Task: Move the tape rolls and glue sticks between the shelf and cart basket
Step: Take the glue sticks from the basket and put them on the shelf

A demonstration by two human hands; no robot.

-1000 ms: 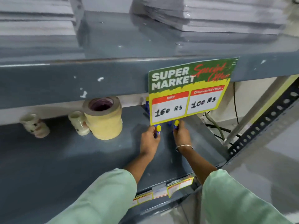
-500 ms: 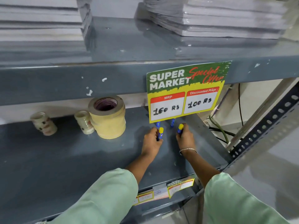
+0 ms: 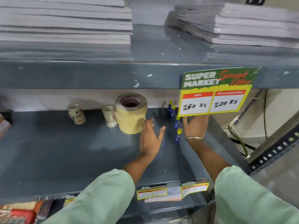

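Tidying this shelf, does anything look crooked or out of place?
Yes. The stack of wide yellow tape rolls is uneven, the rolls offset from one another. The hanging price sign sits tilted and hides part of the glue sticks.

The fingertips of the right hand (image 3: pixel 196 126) are hidden behind the lower edge of the price sign (image 3: pixel 215 92) at centre right. The small print in the sign's red bands is blurred and cannot be read. Two glue sticks (image 3: pixel 171 108) just left of the sign are smeared by motion. The labels (image 3: pixel 172 190) on the shelf's front edge, lower centre, are too blurred to read. A red item (image 3: pixel 21 216) is cut off by the lower left corner.
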